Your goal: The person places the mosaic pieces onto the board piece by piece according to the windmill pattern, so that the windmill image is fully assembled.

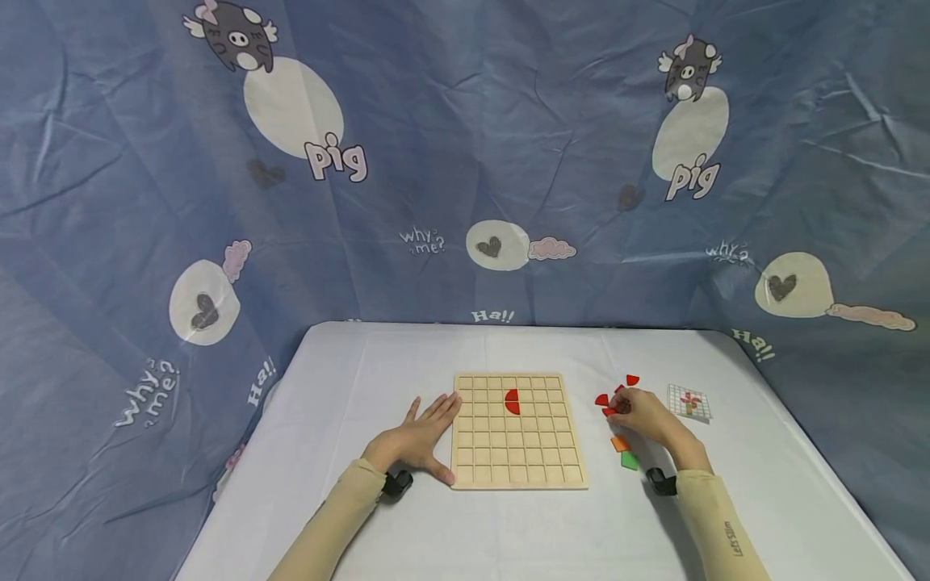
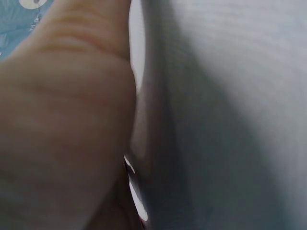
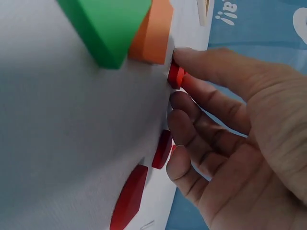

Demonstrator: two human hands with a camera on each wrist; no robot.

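Sleeve [image 1: 715, 516] reading “Lets Slim” meets the right hand [image 1: 645, 414], whose thumb and forefinger pinch a red piece [image 3: 175, 77]; left hand [image 1: 414, 440], fingers spread, touches the gridded board [image 1: 514, 453]; beyond the fingertips, backdrop [image 1: 465, 177] reads “pig.”

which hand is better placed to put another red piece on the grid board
Probably the right hand: its thumb and forefinger pinch a red piece, with more loose red pieces beside it. The left hand lies spread at the left edge of the wooden grid board, across it from those pieces.
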